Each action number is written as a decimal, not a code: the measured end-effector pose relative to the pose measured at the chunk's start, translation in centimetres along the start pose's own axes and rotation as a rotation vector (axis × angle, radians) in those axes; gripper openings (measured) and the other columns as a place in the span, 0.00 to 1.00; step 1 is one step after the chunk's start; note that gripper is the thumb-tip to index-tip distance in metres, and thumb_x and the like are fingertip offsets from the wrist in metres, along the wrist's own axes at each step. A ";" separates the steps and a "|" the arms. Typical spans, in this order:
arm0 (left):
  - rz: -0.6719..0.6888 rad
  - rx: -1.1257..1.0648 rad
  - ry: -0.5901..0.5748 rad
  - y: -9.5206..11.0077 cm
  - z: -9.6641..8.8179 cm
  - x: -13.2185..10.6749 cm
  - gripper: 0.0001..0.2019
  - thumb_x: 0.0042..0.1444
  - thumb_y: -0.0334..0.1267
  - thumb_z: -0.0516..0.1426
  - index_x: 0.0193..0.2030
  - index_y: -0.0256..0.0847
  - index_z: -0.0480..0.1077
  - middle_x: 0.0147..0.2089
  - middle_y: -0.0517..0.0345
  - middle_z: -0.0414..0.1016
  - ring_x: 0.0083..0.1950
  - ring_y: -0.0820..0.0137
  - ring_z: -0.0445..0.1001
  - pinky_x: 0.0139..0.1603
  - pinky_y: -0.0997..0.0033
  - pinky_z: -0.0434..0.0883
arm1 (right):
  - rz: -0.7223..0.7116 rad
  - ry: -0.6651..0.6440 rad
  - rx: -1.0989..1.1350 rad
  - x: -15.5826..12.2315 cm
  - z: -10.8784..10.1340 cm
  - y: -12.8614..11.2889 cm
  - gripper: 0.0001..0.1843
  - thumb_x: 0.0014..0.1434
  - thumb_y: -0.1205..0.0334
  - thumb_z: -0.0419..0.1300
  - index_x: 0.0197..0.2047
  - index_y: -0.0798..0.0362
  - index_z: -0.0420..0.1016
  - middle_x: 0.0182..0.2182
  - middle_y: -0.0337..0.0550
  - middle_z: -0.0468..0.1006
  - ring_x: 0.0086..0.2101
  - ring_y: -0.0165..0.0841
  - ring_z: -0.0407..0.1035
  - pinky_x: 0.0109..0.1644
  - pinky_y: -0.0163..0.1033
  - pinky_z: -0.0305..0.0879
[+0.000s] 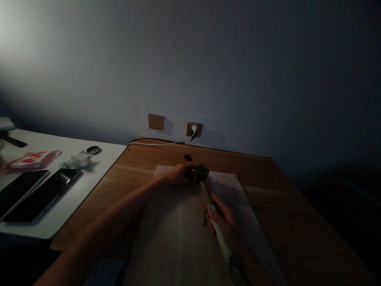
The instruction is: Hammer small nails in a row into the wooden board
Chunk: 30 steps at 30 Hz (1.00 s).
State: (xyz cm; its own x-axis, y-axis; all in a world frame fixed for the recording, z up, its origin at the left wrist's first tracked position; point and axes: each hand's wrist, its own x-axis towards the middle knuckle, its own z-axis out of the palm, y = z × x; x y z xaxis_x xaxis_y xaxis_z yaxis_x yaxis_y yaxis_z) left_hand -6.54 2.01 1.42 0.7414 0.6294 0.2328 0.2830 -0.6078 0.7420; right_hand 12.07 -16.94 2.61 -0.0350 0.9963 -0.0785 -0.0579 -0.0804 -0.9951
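Above a board (163, 238), the right hand (224, 220) clasps a hammer (220, 239), the left hand (179, 174) too shadowed to tell.

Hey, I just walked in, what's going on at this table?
A person's right hand grips a mallet-like tool, its dark round head at the far end. The left hand is close beside that head; it's too dim to tell whether it holds anything. Both are over a pale board on a wooden table.

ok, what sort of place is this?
Probably a room at home, maybe an office: a wooden table against a plain wall, a socket in use, phones on a white table.
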 end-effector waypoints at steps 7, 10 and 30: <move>0.000 0.006 0.007 -0.1 0.1 0.1 0.23 0.45 0.27 0.61 0.52 0.37 0.71 0.39 0.58 0.77 0.39 0.67 0.75 0.37 0.75 0.67 | -0.022 0.001 -0.029 -0.1 0.1 -0.2 0.30 0.62 0.55 0.59 0.66 0.50 0.64 0.35 0.39 0.74 0.16 0.22 0.61 0.20 0.32 0.58; -0.027 0.026 -0.005 0.2 0.0 0.1 0.23 0.45 0.27 0.60 0.51 0.37 0.71 0.39 0.59 0.77 0.39 0.67 0.75 0.38 0.75 0.67 | -0.019 0.004 -0.016 -0.1 0.1 -0.1 0.30 0.61 0.56 0.60 0.66 0.49 0.64 0.34 0.39 0.74 0.16 0.22 0.61 0.19 0.32 0.58; -0.019 0.060 -0.002 0.0 0.0 0.1 0.22 0.45 0.27 0.61 0.51 0.36 0.72 0.40 0.58 0.77 0.39 0.68 0.74 0.38 0.75 0.67 | -0.026 0.008 -0.032 -0.1 0.0 0.2 0.28 0.62 0.56 0.59 0.65 0.49 0.65 0.35 0.39 0.76 0.17 0.22 0.61 0.19 0.32 0.58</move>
State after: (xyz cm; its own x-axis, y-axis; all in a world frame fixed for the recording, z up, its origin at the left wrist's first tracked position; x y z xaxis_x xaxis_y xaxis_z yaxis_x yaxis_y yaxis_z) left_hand -6.43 2.05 1.44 0.7365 0.6404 0.2179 0.3330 -0.6235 0.7073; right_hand 12.09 -17.04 2.47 -0.0259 0.9982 -0.0532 -0.0267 -0.0539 -0.9982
